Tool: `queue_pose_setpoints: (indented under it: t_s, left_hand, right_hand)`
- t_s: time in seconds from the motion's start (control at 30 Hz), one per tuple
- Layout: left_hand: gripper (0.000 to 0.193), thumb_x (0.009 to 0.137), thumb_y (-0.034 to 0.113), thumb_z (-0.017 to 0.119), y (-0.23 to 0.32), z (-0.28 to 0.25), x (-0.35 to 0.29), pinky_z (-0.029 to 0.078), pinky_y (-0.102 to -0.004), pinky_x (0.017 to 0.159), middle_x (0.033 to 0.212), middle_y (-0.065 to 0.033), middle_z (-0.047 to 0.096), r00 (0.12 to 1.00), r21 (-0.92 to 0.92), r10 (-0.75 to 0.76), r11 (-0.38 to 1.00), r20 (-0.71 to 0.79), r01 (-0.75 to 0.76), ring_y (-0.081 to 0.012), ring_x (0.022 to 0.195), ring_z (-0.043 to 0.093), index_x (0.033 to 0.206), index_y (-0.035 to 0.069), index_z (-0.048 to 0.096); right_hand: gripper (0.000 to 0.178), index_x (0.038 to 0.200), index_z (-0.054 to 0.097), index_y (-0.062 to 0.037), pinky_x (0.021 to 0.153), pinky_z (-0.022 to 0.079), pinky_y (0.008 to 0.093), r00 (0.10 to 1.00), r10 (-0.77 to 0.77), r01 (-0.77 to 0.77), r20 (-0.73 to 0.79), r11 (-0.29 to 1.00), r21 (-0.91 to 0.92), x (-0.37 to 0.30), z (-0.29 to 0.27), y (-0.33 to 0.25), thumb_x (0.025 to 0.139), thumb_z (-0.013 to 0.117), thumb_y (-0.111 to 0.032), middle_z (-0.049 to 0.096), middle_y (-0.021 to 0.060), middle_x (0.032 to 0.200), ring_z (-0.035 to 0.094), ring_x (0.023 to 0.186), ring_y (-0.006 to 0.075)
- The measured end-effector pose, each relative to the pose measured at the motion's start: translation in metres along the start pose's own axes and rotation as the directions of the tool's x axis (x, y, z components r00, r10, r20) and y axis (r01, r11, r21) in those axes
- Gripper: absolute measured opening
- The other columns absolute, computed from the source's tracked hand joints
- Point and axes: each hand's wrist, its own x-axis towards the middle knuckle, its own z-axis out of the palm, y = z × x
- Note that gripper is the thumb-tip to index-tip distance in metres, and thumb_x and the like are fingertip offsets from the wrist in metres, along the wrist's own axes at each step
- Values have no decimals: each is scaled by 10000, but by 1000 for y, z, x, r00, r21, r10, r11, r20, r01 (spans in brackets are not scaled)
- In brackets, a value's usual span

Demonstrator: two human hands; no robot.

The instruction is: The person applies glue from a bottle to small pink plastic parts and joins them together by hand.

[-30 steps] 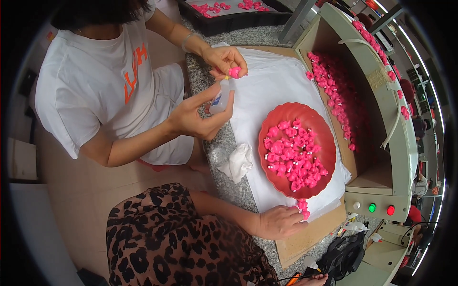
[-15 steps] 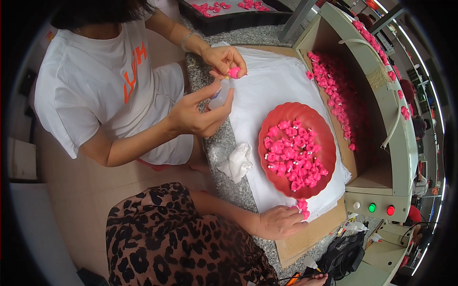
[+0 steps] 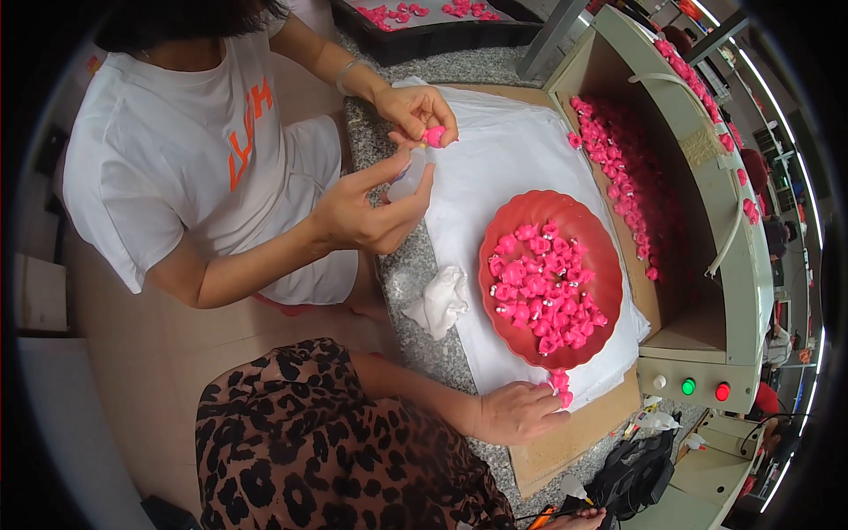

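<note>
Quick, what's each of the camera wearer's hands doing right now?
Left hand: curled, fingertips at a small pink toy piece; whether it's gripped can't be told.
Right hand: partly cut off at the lower edge; can't be told.

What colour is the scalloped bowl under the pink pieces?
The bowl is red, clearest in head view.

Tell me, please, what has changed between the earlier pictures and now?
Since the first picture, the translucent bottle in the co-worker's right hand has shifted slightly upward, and less of its label shows. Nothing was visibly taken up or let go. The person's left hand stays at the pink pieces beside the unmoved red bowl.
</note>
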Motion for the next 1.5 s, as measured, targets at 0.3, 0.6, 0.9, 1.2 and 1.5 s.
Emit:
queue_pose_setpoints:
  t_s: [0.3, 0.6, 0.9, 1.2, 1.5]
  left_hand:
    - [308, 676, 124, 510, -1, 1, 0, 413, -259, 542, 773, -45, 442, 1000, -4, 3, 1000, 2, -3, -164, 727, 481, 966, 21, 519]
    - [304, 678, 127, 508, 0, 1, -1, 410, -255, 533, 769, -41, 439, 1000, 5, -3, 1000, -10, 3, -158, 723, 480, 964, 26, 527]
    - [309, 673, 122, 514, 0, 1, -1, 409, -255, 529, 766, -43, 429, 1000, 8, 2, 1000, 0, -2, -160, 726, 475, 965, 23, 522]
    - [312, 678, 127, 517, -1, 1, -2, 414, -261, 537, 776, -45, 438, 1000, 4, -3, 1000, 8, 3, -163, 734, 480, 972, 22, 518]
    - [308, 681, 129, 518, -1, 2, -1, 413, -259, 539, 778, -44, 440, 1000, 15, 0, 1000, -2, 0, -161, 735, 480, 970, 22, 522]
  right_hand:
    - [247, 566, 331, -185, 479, 202, 233, 994, -96, 103, 58, 985, -138, 0, -2, 0, 786, 437, -151, 282, -62, 548, 229, 474, 72]
    - [200, 580, 372, -192, 488, 216, 235, 999, 47, -47, -2, 997, -62, 19, -14, 18, 745, 474, -240, 322, -68, 558, 274, 484, 83]
    - [230, 549, 304, -215, 513, 224, 273, 994, 104, -108, -36, 983, -147, 36, -25, 34, 728, 443, -257, 303, -65, 539, 273, 486, 101]
    - [262, 525, 266, -218, 529, 211, 276, 991, 124, -129, -49, 984, -124, 33, -22, 30, 721, 436, -254, 280, -66, 522, 270, 491, 103]
    - [268, 535, 264, -225, 526, 217, 266, 979, 194, -199, -61, 976, -93, 37, -23, 31, 735, 440, -257, 279, -69, 519, 264, 486, 100]
